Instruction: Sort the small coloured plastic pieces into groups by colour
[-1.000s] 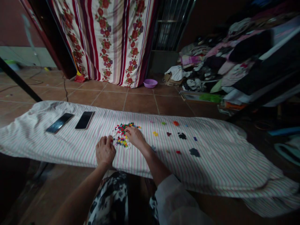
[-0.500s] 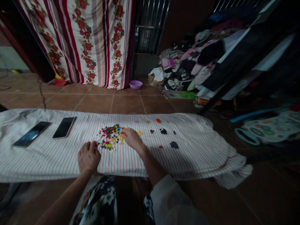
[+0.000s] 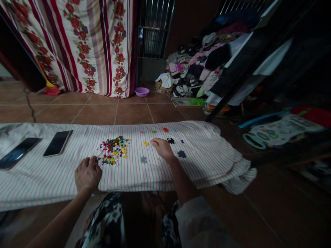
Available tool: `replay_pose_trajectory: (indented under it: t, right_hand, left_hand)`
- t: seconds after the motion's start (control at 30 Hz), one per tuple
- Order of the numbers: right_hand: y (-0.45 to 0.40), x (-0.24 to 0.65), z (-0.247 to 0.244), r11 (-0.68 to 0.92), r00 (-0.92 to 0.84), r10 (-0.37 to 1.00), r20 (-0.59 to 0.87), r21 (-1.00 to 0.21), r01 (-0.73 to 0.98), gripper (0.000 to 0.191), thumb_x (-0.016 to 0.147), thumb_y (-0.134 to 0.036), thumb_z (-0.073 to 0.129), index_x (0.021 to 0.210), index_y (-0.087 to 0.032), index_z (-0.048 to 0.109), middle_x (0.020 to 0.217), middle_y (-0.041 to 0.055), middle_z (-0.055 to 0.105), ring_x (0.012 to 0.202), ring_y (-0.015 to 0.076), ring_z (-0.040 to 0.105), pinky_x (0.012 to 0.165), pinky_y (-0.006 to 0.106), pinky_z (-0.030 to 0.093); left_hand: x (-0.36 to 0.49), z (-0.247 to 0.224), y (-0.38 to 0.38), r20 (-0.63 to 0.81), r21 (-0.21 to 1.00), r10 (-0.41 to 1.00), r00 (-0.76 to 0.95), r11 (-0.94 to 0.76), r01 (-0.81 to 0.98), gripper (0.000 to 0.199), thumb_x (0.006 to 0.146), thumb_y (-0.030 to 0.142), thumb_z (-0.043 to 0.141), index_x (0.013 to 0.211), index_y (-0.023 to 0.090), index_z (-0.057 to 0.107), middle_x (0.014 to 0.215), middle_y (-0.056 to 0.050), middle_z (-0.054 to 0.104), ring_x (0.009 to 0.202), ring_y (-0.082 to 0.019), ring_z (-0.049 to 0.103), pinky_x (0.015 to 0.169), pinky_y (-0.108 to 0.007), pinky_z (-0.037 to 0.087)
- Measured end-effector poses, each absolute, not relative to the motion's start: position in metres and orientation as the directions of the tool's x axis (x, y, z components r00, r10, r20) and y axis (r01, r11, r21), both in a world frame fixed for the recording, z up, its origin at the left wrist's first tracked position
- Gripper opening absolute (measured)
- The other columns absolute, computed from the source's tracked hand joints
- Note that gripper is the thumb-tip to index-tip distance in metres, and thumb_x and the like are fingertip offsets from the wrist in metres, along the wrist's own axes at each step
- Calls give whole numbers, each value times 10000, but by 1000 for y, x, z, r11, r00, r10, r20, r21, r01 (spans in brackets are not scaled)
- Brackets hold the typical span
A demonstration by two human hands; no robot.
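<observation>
A mixed pile of small coloured beads [image 3: 113, 150] lies on the striped cloth [image 3: 124, 179]. My left hand [image 3: 88, 174] rests on the cloth at the pile's near left edge, fingers loosely bent and slightly apart. To the right of the pile, my right hand [image 3: 163, 148] is low over the cloth with thumb and fingertips pinched together; anything between them is too small to make out. Just left of its fingertips sits a yellow cluster [image 3: 146, 143]. Nearby lie a grey cluster [image 3: 143, 159], a black cluster [image 3: 170, 141] and a dark blue-grey cluster [image 3: 181, 154].
Two phones [image 3: 58, 143] lie at the left of the cloth. Along the far side are small orange [image 3: 165, 130], green [image 3: 153, 131] and pink groups, with a purple one [image 3: 182, 141] farther right. A purple basin [image 3: 142, 92] and heaped clothes [image 3: 196, 69] are on the floor beyond.
My right hand has moved right, from the mixed pile to past the yellow cluster. The grey cluster its forearm hid now shows. My left hand stays beside the pile; the view has shifted right.
</observation>
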State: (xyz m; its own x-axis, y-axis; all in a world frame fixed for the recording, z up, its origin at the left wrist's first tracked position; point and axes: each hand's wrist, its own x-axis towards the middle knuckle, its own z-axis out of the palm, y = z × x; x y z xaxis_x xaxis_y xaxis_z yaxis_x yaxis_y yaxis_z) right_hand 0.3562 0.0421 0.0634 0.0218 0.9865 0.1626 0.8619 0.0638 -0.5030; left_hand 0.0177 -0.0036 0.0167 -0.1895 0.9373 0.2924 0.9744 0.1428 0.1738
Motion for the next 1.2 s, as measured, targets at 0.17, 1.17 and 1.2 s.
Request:
replay_pose_trajectory:
  t: [0.17,1.17,1.2]
  right_hand:
    - [31,399,73,-72,167,978,127,-544,836,267,903,-188,521,975,-225,775,1017,43,773,968,175,690,869,247,474]
    - [-12,502,62,-522,495,850,-179,-401,753,281,774,-155,587,959,-204,792,1001,53,773,917,160,699,791,212,473]
    - [-11,503,62,-522,493,851,-181,-397,755,279,771,-157,589,953,-207,794,989,52,774,904,158,700,782,210,474]
  left_hand:
    - [21,22,-5,260,172,946,-194,152,973,445,950,312,290,1256,179,585,1294,-150,584,1186,-294,530,937,-435,422]
    - [23,30,-7,200,159,955,-221,190,969,412,945,315,315,1237,209,585,1308,-159,586,1185,-333,556,953,-488,454]
    - [23,30,-6,203,162,954,-219,188,969,406,943,312,322,1235,211,586,1306,-157,588,1184,-331,558,954,-489,456]
